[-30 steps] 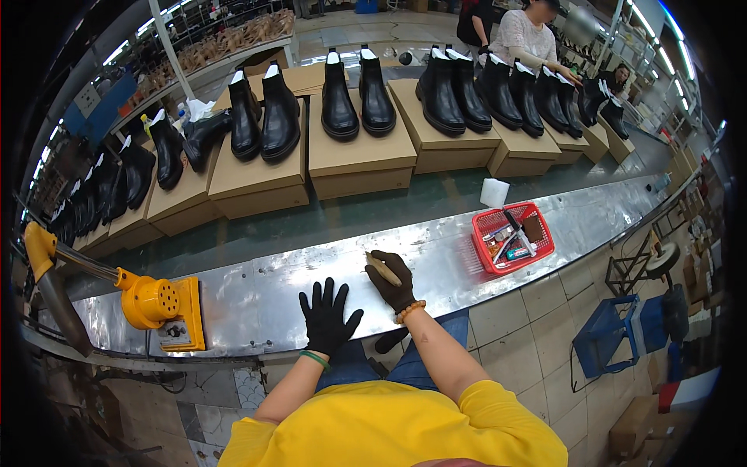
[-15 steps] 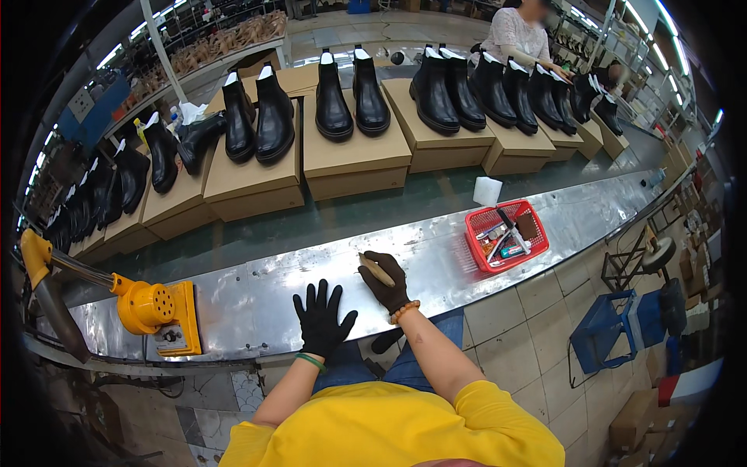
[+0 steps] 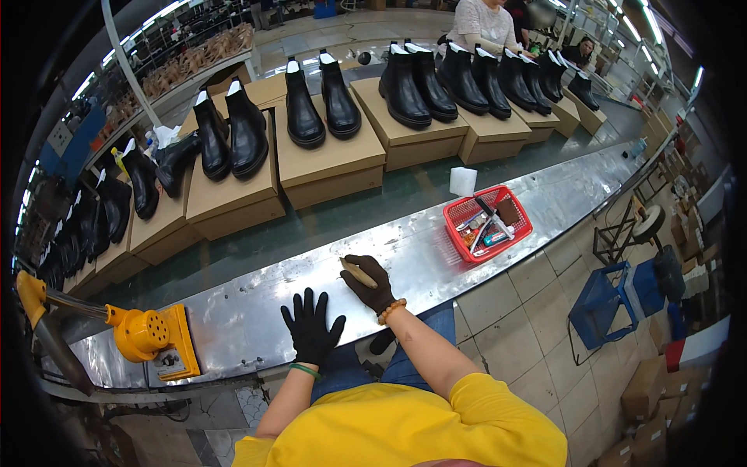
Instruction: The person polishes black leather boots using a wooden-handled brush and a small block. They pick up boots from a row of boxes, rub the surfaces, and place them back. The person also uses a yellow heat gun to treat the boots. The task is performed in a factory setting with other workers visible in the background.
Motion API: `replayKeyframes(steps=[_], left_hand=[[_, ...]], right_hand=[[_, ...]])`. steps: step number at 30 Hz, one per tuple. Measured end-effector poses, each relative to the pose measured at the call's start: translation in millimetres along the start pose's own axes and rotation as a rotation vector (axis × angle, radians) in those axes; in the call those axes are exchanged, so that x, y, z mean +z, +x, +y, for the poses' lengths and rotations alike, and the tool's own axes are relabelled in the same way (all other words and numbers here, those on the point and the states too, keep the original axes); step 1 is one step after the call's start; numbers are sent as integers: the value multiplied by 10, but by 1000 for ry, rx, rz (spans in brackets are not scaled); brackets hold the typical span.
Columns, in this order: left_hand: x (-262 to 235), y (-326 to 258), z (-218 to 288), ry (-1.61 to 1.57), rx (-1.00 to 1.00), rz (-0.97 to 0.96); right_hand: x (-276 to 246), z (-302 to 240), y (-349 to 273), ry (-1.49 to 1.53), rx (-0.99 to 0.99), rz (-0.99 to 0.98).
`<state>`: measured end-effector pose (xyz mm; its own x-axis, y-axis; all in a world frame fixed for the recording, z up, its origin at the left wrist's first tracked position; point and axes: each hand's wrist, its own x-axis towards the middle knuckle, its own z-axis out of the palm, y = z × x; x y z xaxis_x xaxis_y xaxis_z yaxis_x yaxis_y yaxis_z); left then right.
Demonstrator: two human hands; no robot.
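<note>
My left hand (image 3: 313,326), in a black glove, rests with its fingers spread on the metal bench (image 3: 268,307) near the front edge. To its right, my right hand (image 3: 369,282) wears a dark glove and has its fingers curled round a tan oblong thing (image 3: 359,274), low over the bench top. Its kind I cannot make out, as the palm and fingers cover part of it. Beyond the bench, a pair of black ankle boots (image 3: 340,101) with white stuffing stands on a brown cardboard box (image 3: 331,167).
A red plastic basket (image 3: 520,236) of small tools sits on the bench to the right, with a white foam block (image 3: 463,181) behind it. At the left stands a yellow machine (image 3: 145,335). More boots on boxes line the conveyor. A co-worker (image 3: 481,23) is at the far side.
The whole scene has shifted left in the picture as the view turned slightly. Both hands keep nearly the same pose, the right still round the tan thing. A second person's head now shows far right.
</note>
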<state>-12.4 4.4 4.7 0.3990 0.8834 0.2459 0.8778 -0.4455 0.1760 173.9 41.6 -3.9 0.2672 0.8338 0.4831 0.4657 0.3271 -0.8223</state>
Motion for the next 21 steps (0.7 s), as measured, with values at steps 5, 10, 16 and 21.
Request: replayKeyframes(steps=[5,10,16,21], left_hand=[[26,4,0,5,-11,-16],[13,15,14,5,-18,-29],[-5,23,39,4,-18,-39],[-29,31,74,-5,-20,-49]], right_hand=[[-1,-5,7,8,-29,14],[-14,-1,14,-1,-18,13],[-22,11,25,-9,-44,21],[-5,34,-31,153,169,141]])
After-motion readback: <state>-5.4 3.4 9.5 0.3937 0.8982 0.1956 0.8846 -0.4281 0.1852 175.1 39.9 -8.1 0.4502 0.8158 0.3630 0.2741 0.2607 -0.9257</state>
